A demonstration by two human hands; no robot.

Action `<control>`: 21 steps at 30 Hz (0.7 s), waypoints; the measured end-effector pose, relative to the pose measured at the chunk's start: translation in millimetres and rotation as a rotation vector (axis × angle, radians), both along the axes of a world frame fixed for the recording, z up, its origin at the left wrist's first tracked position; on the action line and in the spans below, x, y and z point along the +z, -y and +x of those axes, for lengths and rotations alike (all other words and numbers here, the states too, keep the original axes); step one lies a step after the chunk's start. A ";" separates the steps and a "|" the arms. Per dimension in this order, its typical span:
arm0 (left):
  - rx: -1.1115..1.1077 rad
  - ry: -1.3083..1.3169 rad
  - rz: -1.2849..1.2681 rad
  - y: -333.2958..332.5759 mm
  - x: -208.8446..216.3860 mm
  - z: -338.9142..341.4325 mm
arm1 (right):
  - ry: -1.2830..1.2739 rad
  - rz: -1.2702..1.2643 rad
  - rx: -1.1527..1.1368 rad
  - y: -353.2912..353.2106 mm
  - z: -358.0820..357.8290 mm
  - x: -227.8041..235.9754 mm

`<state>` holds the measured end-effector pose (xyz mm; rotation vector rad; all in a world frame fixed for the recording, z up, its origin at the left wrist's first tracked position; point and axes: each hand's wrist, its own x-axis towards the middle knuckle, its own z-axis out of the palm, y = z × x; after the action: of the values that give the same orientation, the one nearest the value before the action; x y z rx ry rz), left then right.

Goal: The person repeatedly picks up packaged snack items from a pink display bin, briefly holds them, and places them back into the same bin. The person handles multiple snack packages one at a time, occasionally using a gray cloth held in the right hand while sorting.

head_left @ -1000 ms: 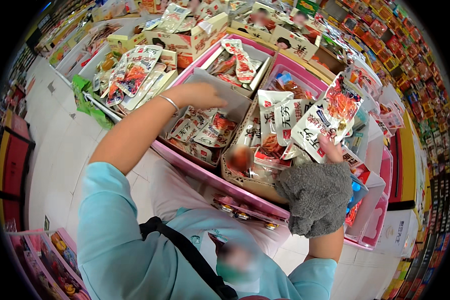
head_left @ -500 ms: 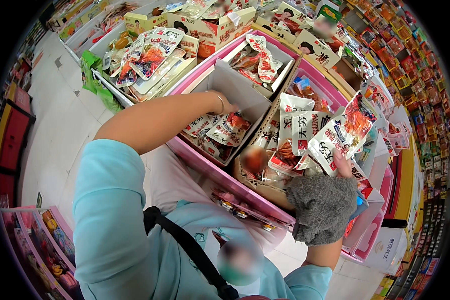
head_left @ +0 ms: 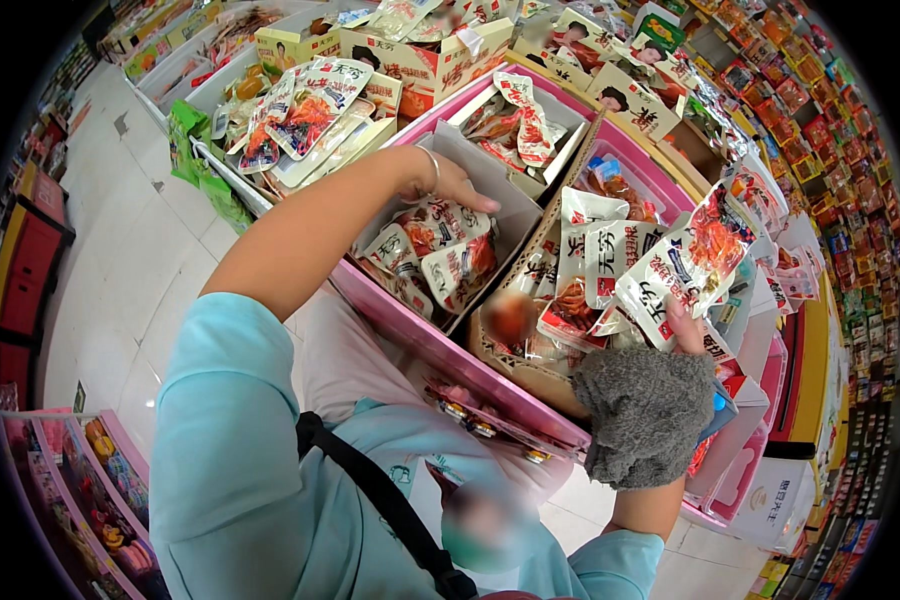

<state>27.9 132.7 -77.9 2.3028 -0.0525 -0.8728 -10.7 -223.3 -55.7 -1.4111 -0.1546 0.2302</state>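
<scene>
My left hand is over a grey-white box with several foil snack packets inside. A finger is stretched out just above a white-and-red packet; the other fingers are largely hidden. More packets lean together at the near end of that box. My right hand grips the lower end of a snack packet with a red food picture, held above a cardboard carton of similar packets. A grey cloth covers much of that hand and its wrist.
A pink display bin holds the boxes in front of me. More snack boxes stand behind, with a packet-filled bin at the far left. Packed shelves rise at the right. A toy rack stands at lower left.
My left hand has risen slightly from inside the grey-white box, and more of the packets beneath it shows. My right hand, its packet and the cloth stay in nearly the same place.
</scene>
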 end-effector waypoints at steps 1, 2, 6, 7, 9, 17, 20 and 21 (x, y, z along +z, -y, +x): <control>-0.037 -0.009 -0.096 -2.0 9.0 -3.9 | -0.002 -0.001 -0.001 -0.3 -0.9 0.3; -0.071 -0.075 -0.055 -1.7 18.9 -5.3 | 0.000 -0.002 0.000 -0.7 -0.5 0.2; -0.206 -0.125 -0.199 0.0 4.7 0.9 | -0.002 -0.013 0.000 -2.1 -1.6 2.5; -0.230 -0.075 -0.132 4.6 0.2 0.4 | -0.003 -0.015 -0.001 -2.4 -1.6 2.9; -0.283 -0.016 0.083 14.9 -4.9 -2.3 | -0.004 -0.019 -0.002 -1.6 -1.4 3.4; -0.288 -0.089 0.217 21.4 -5.9 -0.7 | -0.007 -0.034 -0.005 -3.9 -0.6 4.6; -0.315 -0.244 -0.022 15.9 -21.0 3.7 | -0.007 -0.039 -0.004 -6.0 -2.0 5.6; -0.309 -0.319 -0.141 13.0 -30.8 7.1 | -0.009 -0.044 -0.004 -6.4 -2.0 5.8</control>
<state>35.0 119.6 -108.7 2.0297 -0.3267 -1.3394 -12.7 -216.9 -49.8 -1.4534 -0.1404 0.2380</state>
